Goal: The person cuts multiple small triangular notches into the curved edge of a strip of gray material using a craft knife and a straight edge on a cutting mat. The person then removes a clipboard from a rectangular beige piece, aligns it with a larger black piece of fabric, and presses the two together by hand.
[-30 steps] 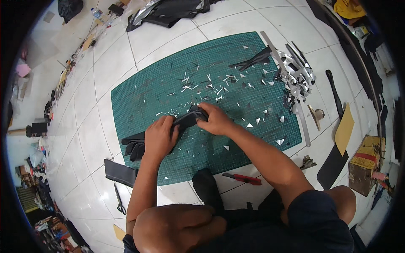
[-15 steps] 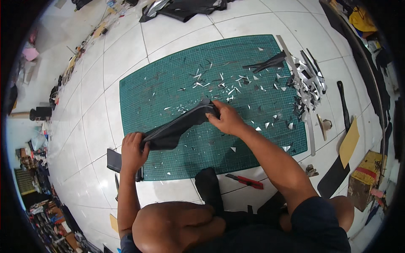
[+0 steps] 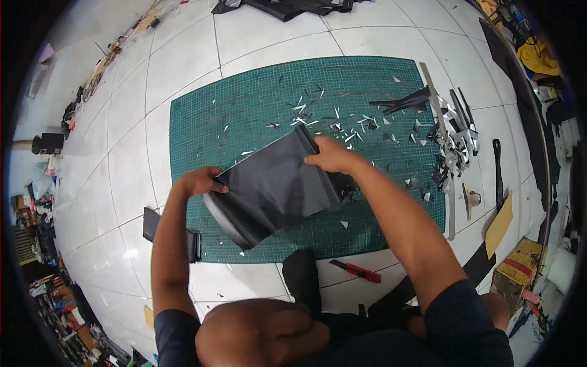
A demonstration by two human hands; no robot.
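Between my hands I hold a sheet of black material (image 3: pixel 275 183) with curled ends and a pale underside showing at its left end. My left hand (image 3: pixel 205 181) grips the left upper edge, thumb on top. At the opposite edge, my right hand (image 3: pixel 333 156) pinches the sheet, its fingers partly hidden behind it. Below the sheet lies a green cutting mat (image 3: pixel 202 134) with small white and black offcuts scattered over it. Close to the mat's front edge, a red utility knife (image 3: pixel 356 270) rests on the tiled floor.
Silvery and black scraps (image 3: pixel 455 134) pile up at the mat's right edge, along a metal ruler (image 3: pixel 452 214). Farther right are a black-handled tool (image 3: pixel 498 165), a tan sheet (image 3: pixel 499 225) and a yellow block (image 3: pixel 518 263). Dark material (image 3: pixel 284 7) lies at the far edge.
The sheet was folded and bunched; now it is spread out with its broad black face up. My left hand has risen slightly and turned, and the view has shifted a little.
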